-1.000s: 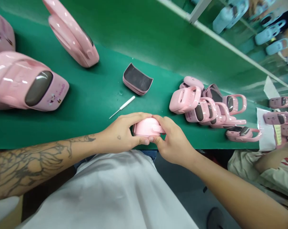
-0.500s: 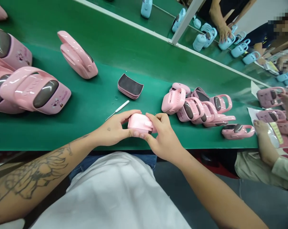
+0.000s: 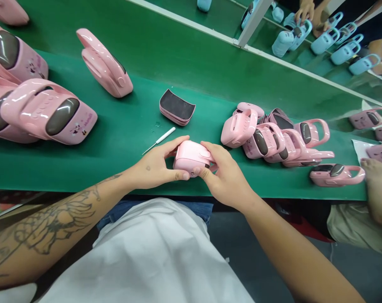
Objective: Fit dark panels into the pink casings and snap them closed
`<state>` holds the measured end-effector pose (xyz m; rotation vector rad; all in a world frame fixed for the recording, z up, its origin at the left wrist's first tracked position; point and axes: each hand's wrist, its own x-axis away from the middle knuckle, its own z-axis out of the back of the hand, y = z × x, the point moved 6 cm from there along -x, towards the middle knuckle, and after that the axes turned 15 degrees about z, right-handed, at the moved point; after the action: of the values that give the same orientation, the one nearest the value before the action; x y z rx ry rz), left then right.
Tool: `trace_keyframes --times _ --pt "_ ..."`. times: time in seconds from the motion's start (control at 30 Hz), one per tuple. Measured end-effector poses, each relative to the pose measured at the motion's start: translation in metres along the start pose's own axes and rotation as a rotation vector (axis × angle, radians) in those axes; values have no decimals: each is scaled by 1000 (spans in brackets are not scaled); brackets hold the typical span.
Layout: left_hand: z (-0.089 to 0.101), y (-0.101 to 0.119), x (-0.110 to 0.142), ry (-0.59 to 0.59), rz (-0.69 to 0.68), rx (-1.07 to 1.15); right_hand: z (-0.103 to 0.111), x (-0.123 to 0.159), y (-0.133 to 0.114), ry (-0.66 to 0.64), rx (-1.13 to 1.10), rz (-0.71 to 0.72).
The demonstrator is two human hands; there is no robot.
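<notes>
Left hand (image 3: 148, 168), right hand (image 3: 230, 176): fingers (image 3: 174, 144) grasping pink housing (image 3: 191, 155) | left-side shell (image 3: 39, 107): purple lettering (image 3: 88, 121), illegible

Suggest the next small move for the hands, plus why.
I'd probably tilt the pink device to bring its near face up: the left hand and right hand hold opposite ends, partly covering that face. The white-handled tool lies apart on the green table.

Between our left hand (image 3: 154, 166) and right hand (image 3: 227, 174) we grip a pink handled case (image 3: 191, 153) near the front edge of the green bench (image 3: 121, 168). Beyond our left fingers we see a white-handled screwdriver (image 3: 165, 134), lying near a stack of curved, dark-faced panels (image 3: 178, 108). More pink cases (image 3: 237, 129) cluster to our right and left, while blue cases (image 3: 282, 44) stand behind the green partition (image 3: 184, 50).
</notes>
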<state>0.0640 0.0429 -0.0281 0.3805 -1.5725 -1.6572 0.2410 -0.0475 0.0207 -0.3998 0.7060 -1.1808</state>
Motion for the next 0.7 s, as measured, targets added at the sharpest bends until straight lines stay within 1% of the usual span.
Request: trace_keyframes --times 0.17,0.3,0.43,0.53,0.7 --pt "-4 8 8 68 -78 -104 4 1 -11 -40 29 -21" --pt "-9 11 13 76 -156 -158 4 -1 -20 -131 58 -9" --pt "-10 7 12 44 -116 -221 1 -4 -22 -200 82 17" --pt "-11 3 10 11 -84 -251 -2 -8 -22 -218 79 52" --pt "-9 -1 10 51 -86 -117 -2 -13 -25 -190 70 68"
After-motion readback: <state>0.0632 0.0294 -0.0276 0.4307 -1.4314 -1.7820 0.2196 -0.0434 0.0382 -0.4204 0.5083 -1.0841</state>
